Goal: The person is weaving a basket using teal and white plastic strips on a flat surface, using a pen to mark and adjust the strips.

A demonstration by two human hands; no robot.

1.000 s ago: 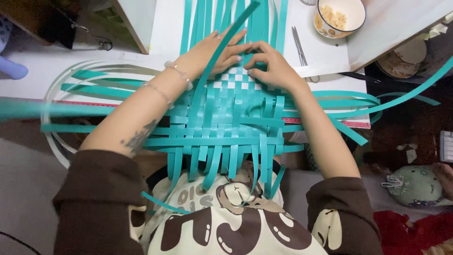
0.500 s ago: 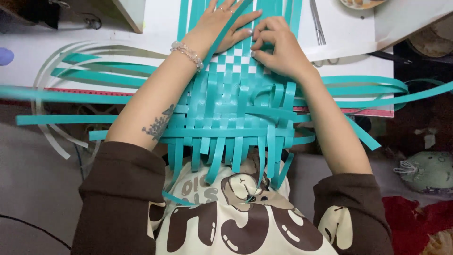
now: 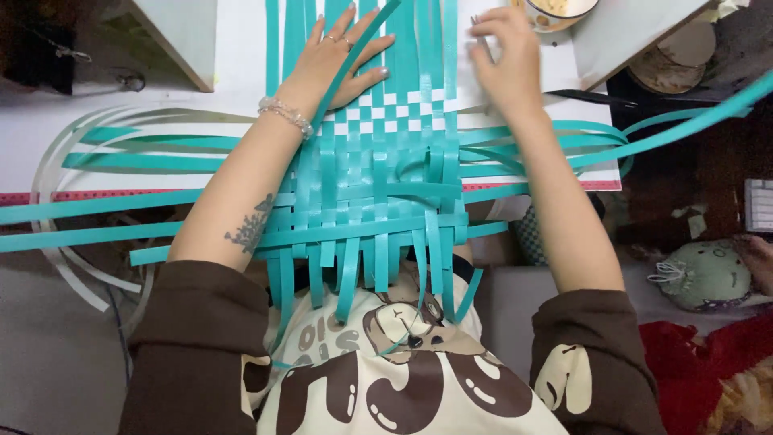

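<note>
A half-woven mat (image 3: pixel 378 161) of teal and white strips lies on a white table (image 3: pixel 233 89) and hangs over its near edge onto my lap. My left hand (image 3: pixel 334 64) presses flat on the mat's far left part with fingers spread; a bead bracelet (image 3: pixel 283 115) circles the wrist. One loose teal strip (image 3: pixel 354 60) runs diagonally across this hand. My right hand (image 3: pixel 507 72) rests by the far right edge of the upright strips, fingers bent. Whether it pinches a strip is hidden.
Long loose teal strips (image 3: pixel 684 121) trail off to the right and left, and white strips (image 3: pixel 56 161) loop at the left. A bowl (image 3: pixel 555 10) stands at the far right of the table. A round grey-green plush (image 3: pixel 704 274) and red cloth (image 3: pixel 700 354) lie below right.
Both hands were together on the weave's far edge. My right hand has moved away to the right, while my left hand has spread flat on the mat.
</note>
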